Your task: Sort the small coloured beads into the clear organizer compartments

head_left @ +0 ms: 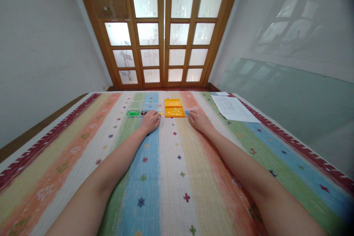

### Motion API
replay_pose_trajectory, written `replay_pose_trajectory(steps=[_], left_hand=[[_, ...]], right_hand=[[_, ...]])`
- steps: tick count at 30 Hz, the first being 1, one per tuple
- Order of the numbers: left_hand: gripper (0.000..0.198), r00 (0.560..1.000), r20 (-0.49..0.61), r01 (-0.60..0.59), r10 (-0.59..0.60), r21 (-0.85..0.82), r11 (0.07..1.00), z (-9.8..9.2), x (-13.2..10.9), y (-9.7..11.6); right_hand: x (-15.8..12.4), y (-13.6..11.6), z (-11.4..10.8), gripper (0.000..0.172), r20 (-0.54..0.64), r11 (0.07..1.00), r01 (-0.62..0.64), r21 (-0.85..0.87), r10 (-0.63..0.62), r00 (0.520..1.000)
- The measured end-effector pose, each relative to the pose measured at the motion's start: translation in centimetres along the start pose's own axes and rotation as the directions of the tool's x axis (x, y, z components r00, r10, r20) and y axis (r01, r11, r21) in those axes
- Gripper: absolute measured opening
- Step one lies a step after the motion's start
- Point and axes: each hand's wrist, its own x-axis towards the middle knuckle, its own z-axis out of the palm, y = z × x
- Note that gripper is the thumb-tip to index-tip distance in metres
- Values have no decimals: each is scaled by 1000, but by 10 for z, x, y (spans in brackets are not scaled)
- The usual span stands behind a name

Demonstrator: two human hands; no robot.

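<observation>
My left hand (150, 121) rests at the clear box with small dark brown pieces (143, 113), which it partly covers. Its fingers are curled together beside a few yellow pieces (161, 113); whether they grip anything is too small to make out. On the other side, my right hand (198, 120) reaches to small blue pieces (187, 113) in a clear box, its fingers stretched and a little apart. Between the hands lies an opened orange-yellow case (173, 102) with its lid raised at the back. White pieces (174, 111) are scattered inside it.
Green pieces (133, 113) fill a clear box left of my left hand. Printed white paper (233, 108) lies at the far right of the striped tablecloth (168, 177). Beyond the table stand wooden glass-paned doors (165, 29); a glass panel (290, 99) leans along the right wall.
</observation>
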Motion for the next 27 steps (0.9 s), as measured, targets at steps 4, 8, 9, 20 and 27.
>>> replay_pose_trajectory(steps=[4, 8, 9, 20, 27], left_hand=[[31, 999, 9, -44, 45, -48, 998, 3, 1, 10], [39, 998, 42, -36, 39, -55, 998, 4, 1, 18], [41, 998, 51, -25, 28, -52, 998, 4, 1, 18], [45, 992, 111, -56, 62, -58, 997, 8, 3, 20], [49, 988, 133, -70, 78, -65, 995, 9, 3, 18]], right_hand=[[0, -6, -3, 30, 21, 1000, -7, -29, 8, 1000], [-1, -10, -3, 28, 25, 999, 2, -51, -1, 1000], [-1, -9, -4, 28, 20, 998, 9, -57, -8, 1000], [76, 4, 13, 32, 78, 944, -270, 192, 259, 963], [126, 1, 28, 33, 110, 865, -410, 290, 395, 912]])
